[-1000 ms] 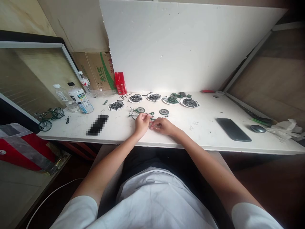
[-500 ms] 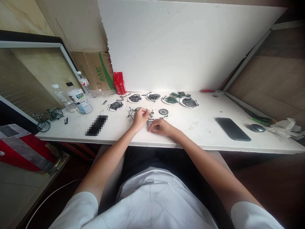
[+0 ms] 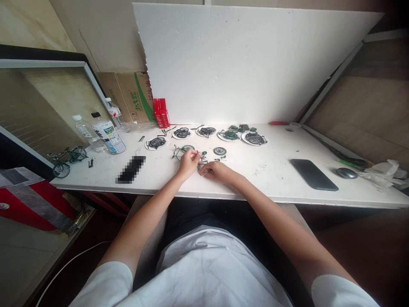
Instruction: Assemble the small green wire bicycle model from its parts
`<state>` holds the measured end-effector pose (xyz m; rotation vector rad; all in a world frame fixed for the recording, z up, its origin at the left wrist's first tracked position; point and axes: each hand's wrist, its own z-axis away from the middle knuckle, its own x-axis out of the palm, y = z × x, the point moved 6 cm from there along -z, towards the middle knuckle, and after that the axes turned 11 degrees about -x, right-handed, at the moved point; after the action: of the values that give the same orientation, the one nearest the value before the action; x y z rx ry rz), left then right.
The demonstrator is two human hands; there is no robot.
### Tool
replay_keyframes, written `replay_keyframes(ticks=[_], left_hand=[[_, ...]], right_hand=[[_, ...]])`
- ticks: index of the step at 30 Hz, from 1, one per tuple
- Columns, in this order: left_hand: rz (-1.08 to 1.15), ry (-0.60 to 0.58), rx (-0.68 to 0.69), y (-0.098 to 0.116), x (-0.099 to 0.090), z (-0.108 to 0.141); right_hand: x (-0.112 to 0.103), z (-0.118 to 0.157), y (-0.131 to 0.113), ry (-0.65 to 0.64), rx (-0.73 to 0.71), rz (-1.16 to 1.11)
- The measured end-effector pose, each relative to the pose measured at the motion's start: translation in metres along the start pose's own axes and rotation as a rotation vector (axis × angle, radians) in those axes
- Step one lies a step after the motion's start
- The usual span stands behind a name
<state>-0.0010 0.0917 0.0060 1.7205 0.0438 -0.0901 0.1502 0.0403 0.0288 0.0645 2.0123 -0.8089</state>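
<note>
My left hand (image 3: 189, 163) is closed in a pinch above the table, its fingertips pointing right. Close beside it, my right hand (image 3: 216, 171) is also closed, thumb and fingers around a small dark model bicycle part (image 3: 200, 166). What the left fingertips hold is too small to make out. A model bicycle wheel (image 3: 188, 148) lies just behind my left hand, next to a thin dark frame piece (image 3: 176, 152). Another wheel (image 3: 220, 151) rests flat behind my right hand. Small green parts (image 3: 204, 153) lie between the two wheels.
Several white plates of parts, among them one with green frames (image 3: 229, 135), line the back. At the left stand an assembled model bicycle (image 3: 69, 160), bottles (image 3: 110, 135) and a red box (image 3: 161, 113). A phone (image 3: 314, 174) and a mouse (image 3: 347, 172) lie right.
Both hands keep nearly the same place, with the fingertips shifted slightly around the small part. The whole view has moved a little down and right.
</note>
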Motion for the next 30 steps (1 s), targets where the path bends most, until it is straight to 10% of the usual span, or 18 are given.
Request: replay_keyframes(ticks=[16, 30], left_hand=[[0.004, 0.0, 0.001, -0.003, -0.002, -0.002], [0.019, 0.009, -0.018, -0.003, -0.005, -0.003]], right_hand=[[-0.027, 0.006, -0.006, 0.213, 0.006, -0.019], [-0.013, 0.005, -0.002, 0.135, 0.046, 0.043]])
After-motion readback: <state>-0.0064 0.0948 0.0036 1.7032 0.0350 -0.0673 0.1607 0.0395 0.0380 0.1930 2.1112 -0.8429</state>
